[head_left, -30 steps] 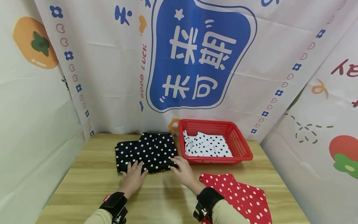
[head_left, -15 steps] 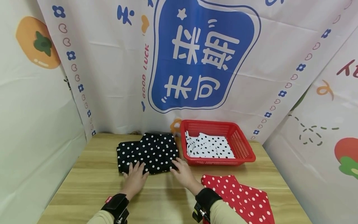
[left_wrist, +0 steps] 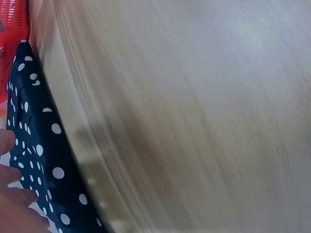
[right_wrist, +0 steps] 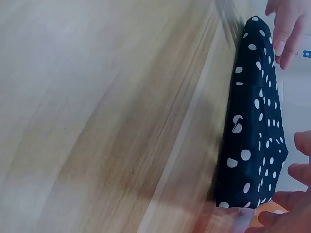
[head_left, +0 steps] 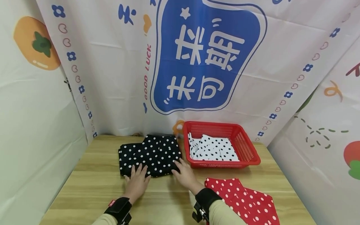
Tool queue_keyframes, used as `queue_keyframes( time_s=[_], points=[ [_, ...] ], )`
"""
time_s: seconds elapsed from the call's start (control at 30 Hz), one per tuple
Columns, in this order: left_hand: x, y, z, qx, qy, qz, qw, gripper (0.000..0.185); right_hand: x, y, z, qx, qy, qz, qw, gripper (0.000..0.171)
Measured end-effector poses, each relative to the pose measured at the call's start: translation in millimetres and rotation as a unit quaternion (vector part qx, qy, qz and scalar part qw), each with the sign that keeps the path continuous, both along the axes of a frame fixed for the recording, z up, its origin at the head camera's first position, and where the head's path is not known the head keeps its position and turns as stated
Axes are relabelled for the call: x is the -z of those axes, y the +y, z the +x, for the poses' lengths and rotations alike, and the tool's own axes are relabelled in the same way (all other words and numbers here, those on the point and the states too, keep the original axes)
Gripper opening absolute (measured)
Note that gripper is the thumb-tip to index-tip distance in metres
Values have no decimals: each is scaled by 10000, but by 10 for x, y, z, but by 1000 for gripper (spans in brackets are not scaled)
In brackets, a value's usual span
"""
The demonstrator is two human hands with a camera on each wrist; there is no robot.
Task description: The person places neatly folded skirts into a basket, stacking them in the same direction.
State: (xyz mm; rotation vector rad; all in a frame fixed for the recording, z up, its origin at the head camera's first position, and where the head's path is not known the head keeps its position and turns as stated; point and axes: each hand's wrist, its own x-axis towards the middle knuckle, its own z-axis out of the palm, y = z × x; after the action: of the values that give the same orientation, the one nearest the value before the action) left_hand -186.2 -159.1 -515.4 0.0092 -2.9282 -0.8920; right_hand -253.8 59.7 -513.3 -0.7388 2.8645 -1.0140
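A folded black cloth with white dots [head_left: 150, 153] lies on the wooden table [head_left: 92, 187], left of a red basket [head_left: 247, 147]. My left hand [head_left: 137, 179] lies flat with straight fingers on the cloth's near edge. My right hand [head_left: 184, 172] rests flat at the near right corner of the cloth, fingers spread. The left wrist view shows the black cloth [left_wrist: 36, 160] with my fingertips [left_wrist: 12, 191] on it. In the right wrist view the cloth [right_wrist: 255, 121] lies between my left hand's fingers [right_wrist: 285, 24] and my right hand's fingers [right_wrist: 291, 201].
The red basket holds a folded white cloth with black dots [head_left: 213, 149]. A red cloth with white dots [head_left: 243, 198] lies at the near right of the table, beside my right forearm. Printed fabric backdrops [head_left: 197, 62] close in the table on three sides.
Both hands stay flat on the black cloth's near edge and have hardly moved. The head view has shifted a little.
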Motion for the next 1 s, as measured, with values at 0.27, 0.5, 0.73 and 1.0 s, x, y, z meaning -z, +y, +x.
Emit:
queue_keyframes(
  time_s=[0.27,0.5,0.73,1.0],
  points=[
    [61,21,-24,-9,-25,-33,10000,49,-30,24,-14,77,-240,121,9996,47],
    [68,28,-51,30,169,-182,9997,47,-20,36,-33,110,-334,145,9993,47],
    [122,11,-62,134,159,-475,9987,46,9,31,-34,77,-231,196,9995,47],
    [240,-45,-12,328,-176,-1166,9925,45,10,40,-25,66,-93,97,9999,46]
  ],
)
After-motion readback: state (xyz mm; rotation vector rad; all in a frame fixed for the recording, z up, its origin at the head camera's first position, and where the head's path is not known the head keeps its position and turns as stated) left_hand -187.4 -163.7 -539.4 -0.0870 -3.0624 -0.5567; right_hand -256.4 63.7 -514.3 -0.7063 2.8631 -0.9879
